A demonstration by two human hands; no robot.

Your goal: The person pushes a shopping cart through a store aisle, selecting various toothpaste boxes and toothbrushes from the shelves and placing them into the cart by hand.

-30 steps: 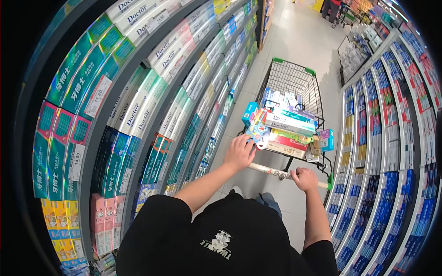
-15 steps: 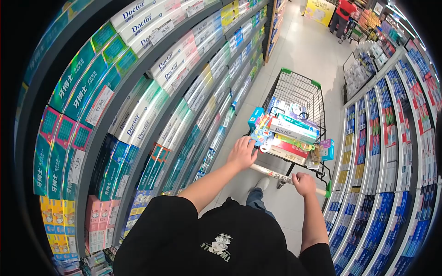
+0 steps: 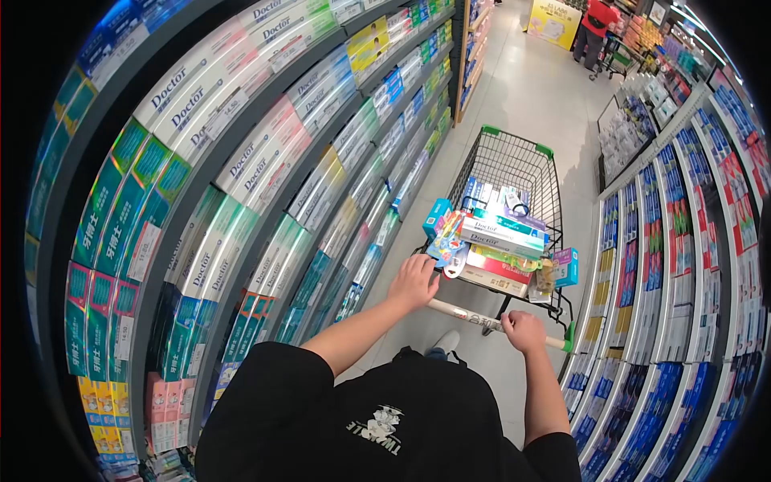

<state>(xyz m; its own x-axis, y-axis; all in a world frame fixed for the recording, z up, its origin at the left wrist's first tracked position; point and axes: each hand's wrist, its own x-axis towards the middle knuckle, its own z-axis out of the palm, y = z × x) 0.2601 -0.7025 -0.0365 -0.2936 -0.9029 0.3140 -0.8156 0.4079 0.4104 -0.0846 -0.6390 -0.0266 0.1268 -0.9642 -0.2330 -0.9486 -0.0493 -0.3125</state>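
Observation:
My left hand (image 3: 414, 281) is closed over the left end of the shopping cart handle (image 3: 459, 312), close to the loaded goods. Farther right, my right hand (image 3: 524, 331) wraps the same bar near its green end cap. Ahead of the bar stands the black wire shopping cart (image 3: 548, 173). A long white "Doctor" toothpaste box (image 3: 498, 235) lies across its near part, above a red and white box (image 3: 494, 269). Blue boxes (image 3: 436, 217) sit at the left and right sides. A colourful packet (image 3: 446, 239) is just beyond my left hand.
Shelves of toothpaste boxes (image 3: 193, 104) line the left side closely. On the right, a shelf (image 3: 675, 265) holds packaged goods in rows. The pale tiled aisle (image 3: 534, 72) runs ahead to a person in red (image 3: 598, 20) beside another cart (image 3: 617, 58) and a yellow display (image 3: 554, 18).
The cart and I have advanced a little along the aisle, and the left shelves have slid back past me. Both hands keep their places on the handle.

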